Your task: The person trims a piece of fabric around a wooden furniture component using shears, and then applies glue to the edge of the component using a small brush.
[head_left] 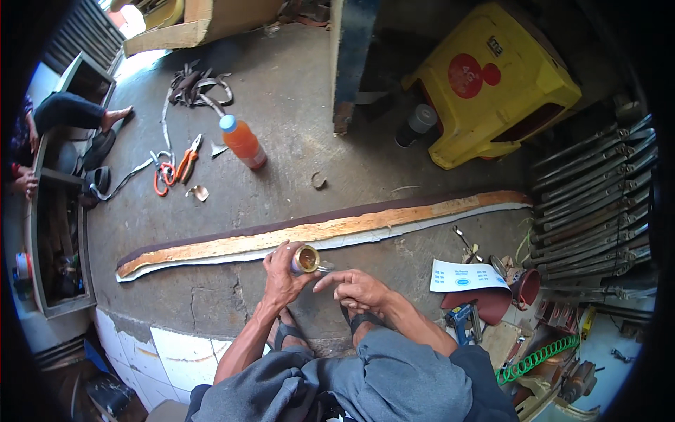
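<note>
My left hand (283,276) is wrapped round a small open tin (306,259), its mouth tipped up and amber stuff inside. A shiny round metal piece, like a lid (325,266), shows beside the tin; whether it is held cannot be made out. My right hand (357,289) is just right of the tin, index finger stretched toward it and the other fingers loosely bent, with nothing visible in them. Beyond both hands a long, narrow wooden strip (316,231) lies across the floor, with dark fabric along its far edge and white material along its near edge.
An orange bottle (247,144), pliers (188,160) and orange-handled scissors (164,176) are beyond the strip. Right are a yellow stool (520,91), a dark spray can (416,125), metal tubes (594,200) and a blue staple gun (463,323). Another person's leg (77,112) shows left.
</note>
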Demonstrator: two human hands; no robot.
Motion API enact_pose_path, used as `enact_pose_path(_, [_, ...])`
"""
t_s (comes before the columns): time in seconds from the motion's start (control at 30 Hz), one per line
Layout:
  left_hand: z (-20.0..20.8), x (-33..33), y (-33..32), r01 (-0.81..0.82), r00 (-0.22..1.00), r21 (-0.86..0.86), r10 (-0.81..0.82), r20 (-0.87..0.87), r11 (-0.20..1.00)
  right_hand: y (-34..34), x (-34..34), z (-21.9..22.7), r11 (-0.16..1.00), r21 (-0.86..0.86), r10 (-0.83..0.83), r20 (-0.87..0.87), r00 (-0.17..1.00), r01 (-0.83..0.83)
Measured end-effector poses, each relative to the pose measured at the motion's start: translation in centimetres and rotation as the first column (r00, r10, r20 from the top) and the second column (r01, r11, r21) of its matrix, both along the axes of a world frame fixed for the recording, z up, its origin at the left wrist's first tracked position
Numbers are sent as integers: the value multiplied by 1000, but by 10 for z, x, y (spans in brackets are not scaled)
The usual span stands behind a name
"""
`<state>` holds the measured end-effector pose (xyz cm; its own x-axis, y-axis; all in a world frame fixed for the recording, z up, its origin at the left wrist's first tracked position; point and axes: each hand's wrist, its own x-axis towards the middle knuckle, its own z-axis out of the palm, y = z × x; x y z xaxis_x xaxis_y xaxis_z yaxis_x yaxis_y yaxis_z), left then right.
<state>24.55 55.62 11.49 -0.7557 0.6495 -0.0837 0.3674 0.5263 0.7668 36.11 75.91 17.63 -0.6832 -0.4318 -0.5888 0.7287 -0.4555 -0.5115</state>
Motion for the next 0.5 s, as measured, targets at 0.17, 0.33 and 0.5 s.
enact_pose_path(0.17, [-12,0,-9,30,999,-27,-30,-9,999,38,39,-58,696,256,-709,99,698,671])
enact_pose_path(0.33, [-15,5,-8,32,999,-49,-31,23,998,94,64,-111,331,544,-889,-93,448,771])
enact_pose_path(0.5, [-19,7,-8,29,999,-49,-28,28,998,54,60,-148,119,934,-442,-254,860,337])
